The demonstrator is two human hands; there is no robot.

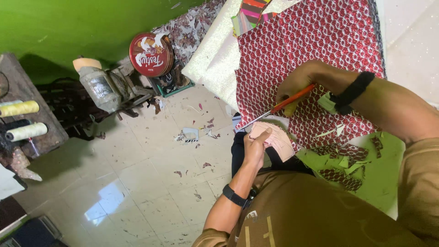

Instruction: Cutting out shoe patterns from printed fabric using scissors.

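My right hand (299, 82) grips orange-handled scissors (280, 105) whose blades point down-left toward a pale pink cut-out piece (280, 142). My left hand (255, 147) pinches that pink piece at its left edge, over my lap. Under both hands lies a sheet of red glittery fabric with a white hexagon pattern (315, 41). A black band sits on each wrist.
A white glitter sheet (215, 55) lies left of the red one. Red fabric offcuts (345, 176) lie on a green surface at right. A round red tin (148, 54), a glass jar (98, 87) and thread spools (20, 109) stand by the green wall. Scraps litter the tiled floor (137, 178).
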